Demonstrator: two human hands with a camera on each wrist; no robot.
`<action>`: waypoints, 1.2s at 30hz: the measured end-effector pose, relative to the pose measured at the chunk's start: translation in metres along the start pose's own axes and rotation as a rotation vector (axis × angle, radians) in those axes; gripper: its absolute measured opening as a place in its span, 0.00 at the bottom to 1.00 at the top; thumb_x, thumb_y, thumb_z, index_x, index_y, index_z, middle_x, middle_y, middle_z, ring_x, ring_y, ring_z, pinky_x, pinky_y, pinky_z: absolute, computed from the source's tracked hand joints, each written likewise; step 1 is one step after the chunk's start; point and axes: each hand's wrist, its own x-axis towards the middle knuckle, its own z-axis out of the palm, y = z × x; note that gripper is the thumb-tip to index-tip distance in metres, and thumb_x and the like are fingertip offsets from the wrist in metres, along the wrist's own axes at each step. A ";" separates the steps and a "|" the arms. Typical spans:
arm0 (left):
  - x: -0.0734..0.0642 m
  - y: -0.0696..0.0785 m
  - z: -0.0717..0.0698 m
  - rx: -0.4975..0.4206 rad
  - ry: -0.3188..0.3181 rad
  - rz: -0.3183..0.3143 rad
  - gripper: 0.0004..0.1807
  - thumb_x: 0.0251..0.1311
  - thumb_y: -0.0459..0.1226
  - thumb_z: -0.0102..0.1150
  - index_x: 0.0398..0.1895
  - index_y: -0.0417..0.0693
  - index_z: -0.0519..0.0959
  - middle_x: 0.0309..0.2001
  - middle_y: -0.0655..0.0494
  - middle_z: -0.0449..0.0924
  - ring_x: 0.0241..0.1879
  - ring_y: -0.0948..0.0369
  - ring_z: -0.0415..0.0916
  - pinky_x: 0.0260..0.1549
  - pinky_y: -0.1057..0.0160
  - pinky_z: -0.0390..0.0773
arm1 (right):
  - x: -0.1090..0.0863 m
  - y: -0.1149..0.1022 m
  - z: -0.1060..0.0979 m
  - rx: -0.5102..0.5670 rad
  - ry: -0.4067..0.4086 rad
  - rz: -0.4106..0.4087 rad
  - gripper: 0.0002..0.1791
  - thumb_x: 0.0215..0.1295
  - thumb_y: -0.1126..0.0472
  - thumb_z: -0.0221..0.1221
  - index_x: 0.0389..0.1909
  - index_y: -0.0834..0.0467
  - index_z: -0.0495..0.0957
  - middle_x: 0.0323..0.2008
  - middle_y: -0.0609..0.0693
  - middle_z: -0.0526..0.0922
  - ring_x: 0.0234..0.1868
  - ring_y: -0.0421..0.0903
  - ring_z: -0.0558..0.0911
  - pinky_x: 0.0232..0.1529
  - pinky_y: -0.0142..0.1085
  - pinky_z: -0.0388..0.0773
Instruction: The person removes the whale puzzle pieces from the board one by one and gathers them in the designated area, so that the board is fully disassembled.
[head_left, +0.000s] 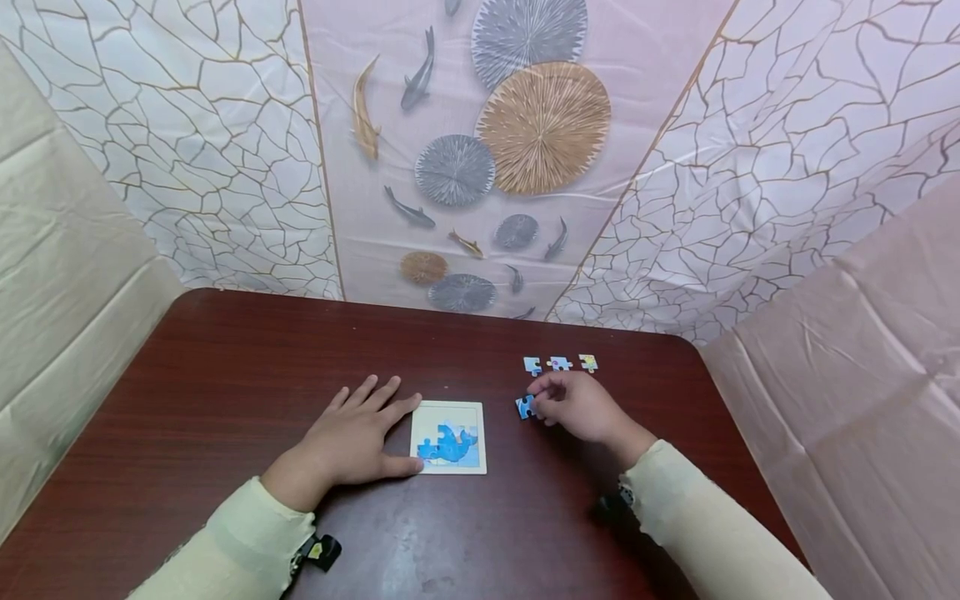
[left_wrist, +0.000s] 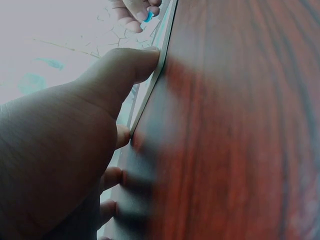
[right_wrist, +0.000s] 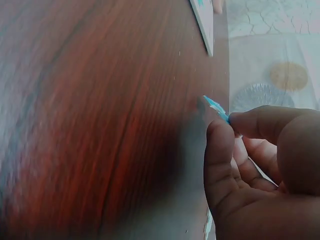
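A square puzzle board [head_left: 447, 410] with a pale frame lies on the table, partly filled with blue pieces that form a sea-animal picture [head_left: 452, 444]. My left hand [head_left: 352, 437] rests at its left side, fingers spread, with thumb and index fingertip touching the frame's edge. To the right of the board, my right hand [head_left: 581, 407] pinches a blue puzzle piece [head_left: 524, 407] between thumb and index finger. In the right wrist view the pinched piece [right_wrist: 216, 107] is tilted, just above the tabletop; the fingertips hide part of it.
Three loose puzzle pieces lie in a row beyond my right hand: a light blue one [head_left: 532, 365], a middle one [head_left: 559, 363] and a yellowish one [head_left: 588, 362]. The dark red wooden table [head_left: 247, 367] meets a patterned cloth [head_left: 450, 233] at its back edge.
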 end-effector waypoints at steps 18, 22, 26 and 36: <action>-0.001 -0.001 -0.001 -0.019 -0.010 0.005 0.56 0.64 0.75 0.68 0.91 0.69 0.63 0.93 0.47 0.52 0.92 0.35 0.44 0.85 0.22 0.47 | 0.012 0.007 -0.010 -0.224 0.080 0.055 0.06 0.78 0.58 0.68 0.49 0.54 0.89 0.33 0.47 0.89 0.31 0.45 0.85 0.35 0.39 0.84; 0.000 -0.001 -0.001 -0.018 -0.011 0.006 0.56 0.64 0.76 0.67 0.91 0.69 0.63 0.93 0.47 0.52 0.92 0.36 0.44 0.85 0.22 0.47 | 0.016 0.006 -0.010 -0.281 0.100 0.028 0.06 0.77 0.58 0.69 0.49 0.54 0.90 0.33 0.46 0.89 0.31 0.43 0.83 0.36 0.39 0.82; 0.000 -0.002 0.001 -0.013 -0.009 0.006 0.56 0.64 0.77 0.66 0.91 0.69 0.62 0.93 0.48 0.52 0.92 0.36 0.44 0.85 0.22 0.47 | 0.018 0.004 -0.010 -0.337 0.120 0.004 0.06 0.76 0.56 0.69 0.47 0.53 0.91 0.34 0.45 0.90 0.35 0.44 0.83 0.41 0.40 0.80; 0.001 -0.003 0.001 -0.015 -0.010 0.006 0.56 0.64 0.77 0.66 0.91 0.70 0.62 0.93 0.48 0.51 0.92 0.36 0.44 0.85 0.22 0.47 | 0.020 0.002 -0.008 -0.390 0.116 -0.007 0.06 0.75 0.58 0.69 0.45 0.54 0.91 0.33 0.46 0.90 0.36 0.43 0.83 0.43 0.40 0.81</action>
